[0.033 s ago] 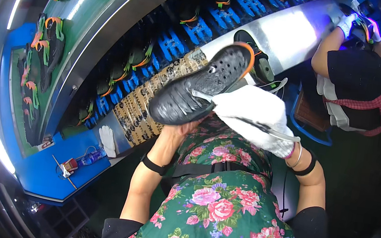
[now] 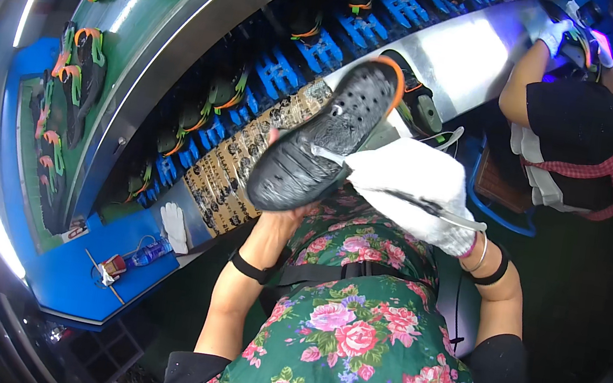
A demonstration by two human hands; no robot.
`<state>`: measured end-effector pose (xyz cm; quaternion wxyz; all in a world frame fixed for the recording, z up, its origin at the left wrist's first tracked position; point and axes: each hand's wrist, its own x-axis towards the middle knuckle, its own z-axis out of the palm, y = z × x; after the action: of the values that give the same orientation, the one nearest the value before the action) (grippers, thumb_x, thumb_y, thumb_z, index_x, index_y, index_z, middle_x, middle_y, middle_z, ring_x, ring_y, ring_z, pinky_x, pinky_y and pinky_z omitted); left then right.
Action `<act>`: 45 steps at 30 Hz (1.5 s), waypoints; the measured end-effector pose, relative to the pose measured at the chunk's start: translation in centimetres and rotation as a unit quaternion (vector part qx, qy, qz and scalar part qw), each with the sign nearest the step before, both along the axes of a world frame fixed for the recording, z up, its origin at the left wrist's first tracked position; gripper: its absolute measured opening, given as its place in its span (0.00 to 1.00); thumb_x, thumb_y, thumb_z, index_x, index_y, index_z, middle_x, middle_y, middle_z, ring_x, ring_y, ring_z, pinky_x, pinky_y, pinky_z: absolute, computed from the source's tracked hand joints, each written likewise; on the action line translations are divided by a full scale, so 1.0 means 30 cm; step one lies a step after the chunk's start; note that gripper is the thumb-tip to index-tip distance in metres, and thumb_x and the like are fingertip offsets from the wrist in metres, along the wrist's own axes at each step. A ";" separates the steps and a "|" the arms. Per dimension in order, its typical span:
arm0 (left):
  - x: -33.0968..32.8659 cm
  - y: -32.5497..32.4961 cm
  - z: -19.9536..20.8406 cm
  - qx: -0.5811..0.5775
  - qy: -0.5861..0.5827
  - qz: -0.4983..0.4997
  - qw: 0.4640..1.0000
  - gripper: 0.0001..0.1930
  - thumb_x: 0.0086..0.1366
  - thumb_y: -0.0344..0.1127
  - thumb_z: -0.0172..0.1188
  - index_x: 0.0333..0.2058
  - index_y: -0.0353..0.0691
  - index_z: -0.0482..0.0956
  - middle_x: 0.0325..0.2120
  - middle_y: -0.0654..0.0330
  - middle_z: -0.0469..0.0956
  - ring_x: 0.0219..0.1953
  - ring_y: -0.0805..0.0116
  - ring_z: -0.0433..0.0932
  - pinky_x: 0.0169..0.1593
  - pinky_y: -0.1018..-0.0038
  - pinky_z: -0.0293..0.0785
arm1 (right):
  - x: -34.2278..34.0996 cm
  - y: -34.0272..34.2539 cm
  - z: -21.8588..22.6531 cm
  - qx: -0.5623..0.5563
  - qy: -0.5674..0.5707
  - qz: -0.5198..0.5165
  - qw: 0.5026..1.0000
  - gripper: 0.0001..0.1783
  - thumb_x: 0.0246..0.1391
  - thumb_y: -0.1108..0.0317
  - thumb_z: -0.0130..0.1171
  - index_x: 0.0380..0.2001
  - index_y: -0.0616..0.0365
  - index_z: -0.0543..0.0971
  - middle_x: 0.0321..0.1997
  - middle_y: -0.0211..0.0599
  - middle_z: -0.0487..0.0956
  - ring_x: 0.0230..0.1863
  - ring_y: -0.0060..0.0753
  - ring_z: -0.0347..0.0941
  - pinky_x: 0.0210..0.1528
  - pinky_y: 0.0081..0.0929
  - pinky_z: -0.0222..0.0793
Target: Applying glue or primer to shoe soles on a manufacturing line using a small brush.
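A black shoe (image 2: 307,133) is held up in front of my apron, its sole turned toward me. The sole is glossy and creased at the lower end, dotted with round holes at the upper end and edged in orange there. My left hand (image 2: 292,215) is bare and supports it from beneath; a fingertip shows past the left edge, the rest is hidden. My right hand (image 2: 410,181), in a white glove, is closed on a slim brush-like tool (image 2: 326,153). Its pale flat tip meets the middle of the sole.
Behind the shoe runs a rack of blue holders (image 2: 276,70) carrying more shoes. Another shoe (image 2: 421,110) lies on the metal ledge (image 2: 463,53). A green conveyor (image 2: 142,19) curves at left. A glove (image 2: 174,226) and bottle (image 2: 149,252) lie near a blue table (image 2: 67,275). A co-worker (image 2: 574,127) sits at right.
The shoe has swung more upright, its lower end shifting right and slightly down. A left fingertip now shows beside it. The tool tip stays on the sole and my right hand has barely moved.
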<state>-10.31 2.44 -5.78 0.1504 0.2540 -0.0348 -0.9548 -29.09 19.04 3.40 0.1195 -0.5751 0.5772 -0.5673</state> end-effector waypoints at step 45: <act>-0.183 0.106 0.116 0.132 0.220 0.092 0.962 0.47 0.69 0.74 0.43 0.75 0.45 0.52 0.72 0.57 0.61 0.68 0.38 0.67 0.72 0.43 0.60 | 0.040 -0.077 0.003 -0.038 0.003 -0.048 0.998 0.17 0.47 0.77 0.71 0.42 0.54 0.88 0.47 0.39 0.87 0.48 0.42 0.84 0.52 0.39 0.79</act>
<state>-15.80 5.64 -2.31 0.2067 0.0570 0.1494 -0.9652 -27.89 16.73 3.49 0.0683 -0.5524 0.5826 -0.5923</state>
